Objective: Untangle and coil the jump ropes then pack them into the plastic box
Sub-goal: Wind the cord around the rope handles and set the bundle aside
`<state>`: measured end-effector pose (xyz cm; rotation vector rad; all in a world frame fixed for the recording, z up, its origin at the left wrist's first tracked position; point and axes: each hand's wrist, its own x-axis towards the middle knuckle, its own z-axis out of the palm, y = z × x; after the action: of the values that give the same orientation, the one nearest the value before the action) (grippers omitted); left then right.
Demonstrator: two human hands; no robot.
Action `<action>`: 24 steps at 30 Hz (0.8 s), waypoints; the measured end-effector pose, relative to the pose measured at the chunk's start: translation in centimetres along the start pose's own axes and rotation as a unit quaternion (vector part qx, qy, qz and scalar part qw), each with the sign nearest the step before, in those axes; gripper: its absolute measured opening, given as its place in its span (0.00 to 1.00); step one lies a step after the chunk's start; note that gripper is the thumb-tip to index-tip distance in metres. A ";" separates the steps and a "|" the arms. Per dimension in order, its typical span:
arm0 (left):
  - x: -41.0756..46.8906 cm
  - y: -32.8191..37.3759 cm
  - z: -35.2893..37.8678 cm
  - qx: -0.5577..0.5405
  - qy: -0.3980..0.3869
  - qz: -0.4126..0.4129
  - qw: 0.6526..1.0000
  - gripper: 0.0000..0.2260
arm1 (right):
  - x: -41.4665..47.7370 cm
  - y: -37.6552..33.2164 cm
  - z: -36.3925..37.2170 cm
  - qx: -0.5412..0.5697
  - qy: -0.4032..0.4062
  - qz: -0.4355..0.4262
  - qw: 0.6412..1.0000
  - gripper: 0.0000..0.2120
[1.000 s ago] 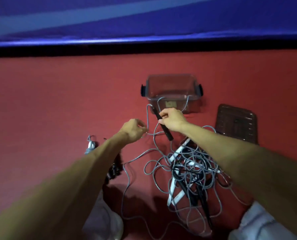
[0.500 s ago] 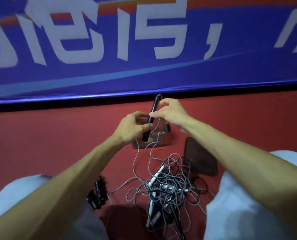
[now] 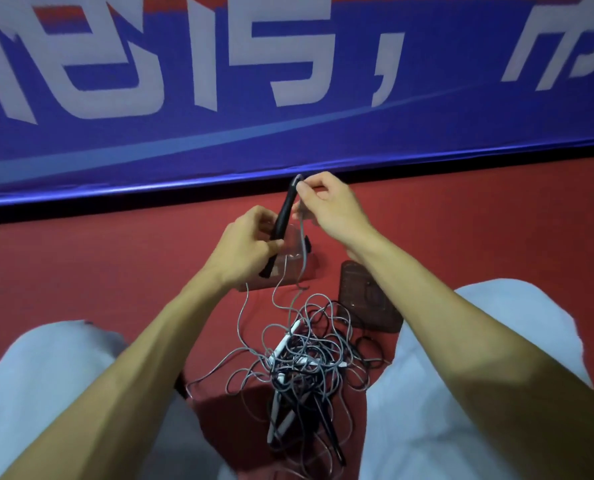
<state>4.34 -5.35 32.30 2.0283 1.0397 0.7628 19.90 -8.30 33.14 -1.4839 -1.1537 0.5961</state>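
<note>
Now that the black handle (image 3: pixel 283 216) is lifted, left hand (image 3: pixel 243 249) clamps it, right hand (image 3: pixel 326 206) pinches its cord (image 3: pixel 302 251); tangle (image 3: pixel 306 362) barely started.

Both arms are reaching forward; left hand (image 3: pixel 248 251) is gripping the black handle (image 3: pixel 284 216); right hand (image 3: pixel 328 209) is pinching its top.

Head camera looks forward and down, close over the floor (image 3: pixel 461 237).

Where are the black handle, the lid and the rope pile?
black handle (image 3: pixel 283 216), head view, middle of its shaft
lid (image 3: pixel 352 289), head view, its ribbed top
rope pile (image 3: pixel 306 362), head view, centre of the tangle
</note>
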 end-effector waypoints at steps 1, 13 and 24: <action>-0.3 -0.1 -0.1 -0.005 -0.012 -0.008 1.000 0.11 | -0.3 -0.1 0.0 -0.020 -0.001 -0.017 1.000 0.06; -2.7 0.4 -3.8 -0.179 0.065 -0.005 0.982 0.07 | -2.0 -0.4 -0.5 -0.297 -0.125 -0.141 0.936 0.12; -2.3 -0.8 -5.9 -0.307 0.144 -0.071 0.938 0.04 | -1.4 0.2 1.8 -0.177 -0.217 -0.028 0.960 0.05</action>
<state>-1.64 -5.06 34.56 1.3207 0.9384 1.1627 17.90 -8.76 32.12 -1.6594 -1.7087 0.7263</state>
